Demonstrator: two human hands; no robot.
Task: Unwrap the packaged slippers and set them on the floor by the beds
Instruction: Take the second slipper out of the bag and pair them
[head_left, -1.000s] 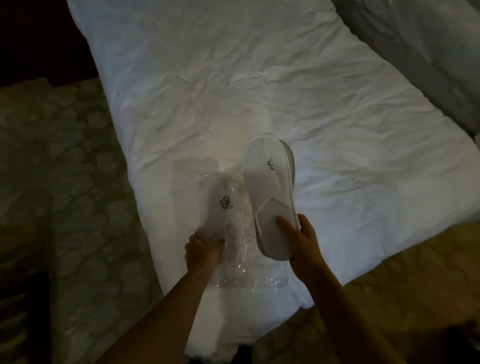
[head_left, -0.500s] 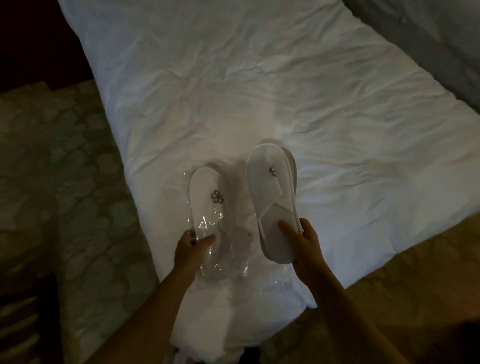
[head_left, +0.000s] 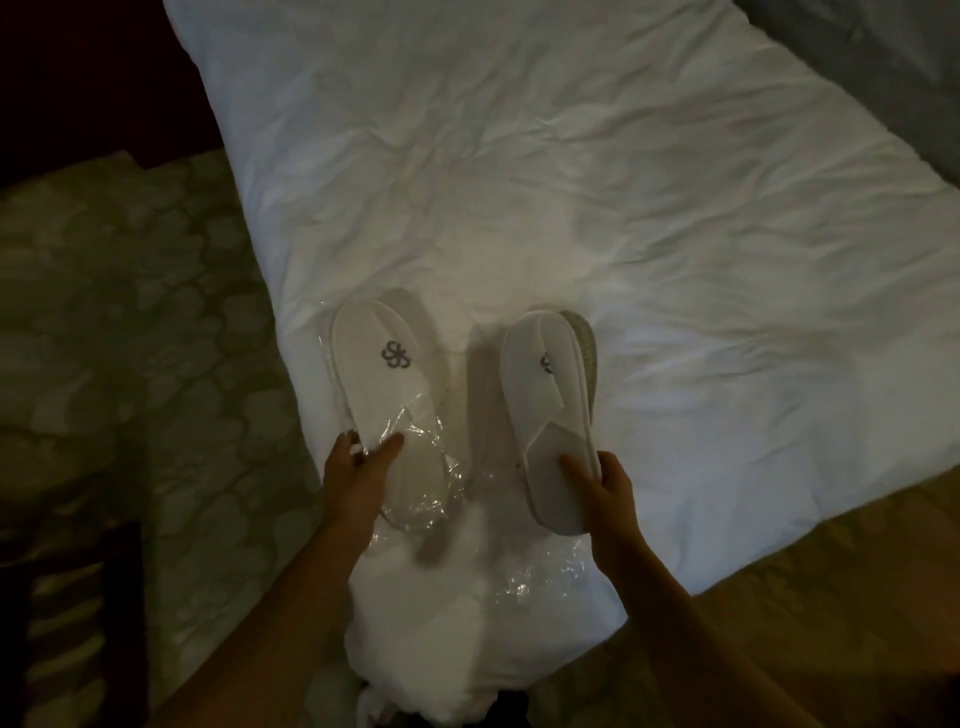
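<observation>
A white slipper pair (head_left: 551, 410) with a grey logo, free of wrapping, is gripped at its near end by my right hand (head_left: 605, 491) above the bed corner. To its left lies a second white slipper pack (head_left: 387, 384), still inside clear plastic wrap (head_left: 428, 483). My left hand (head_left: 358, 467) pinches the near end of that wrapped pack, thumb on top of the plastic. An empty clear wrapper (head_left: 540, 577) lies crumpled on the sheet between my forearms.
The white bed (head_left: 571, 182) fills the centre and right, its corner hanging toward me. Patterned green carpet (head_left: 130, 338) lies to the left, brownish floor (head_left: 831, 597) to the lower right. A second bed's grey edge (head_left: 883, 52) shows at top right.
My left hand has slid the wrapped slipper pack leftward and farther onto the bed, laying it flat. The slippers in my right hand have lowered slightly. The view has shifted a little.
</observation>
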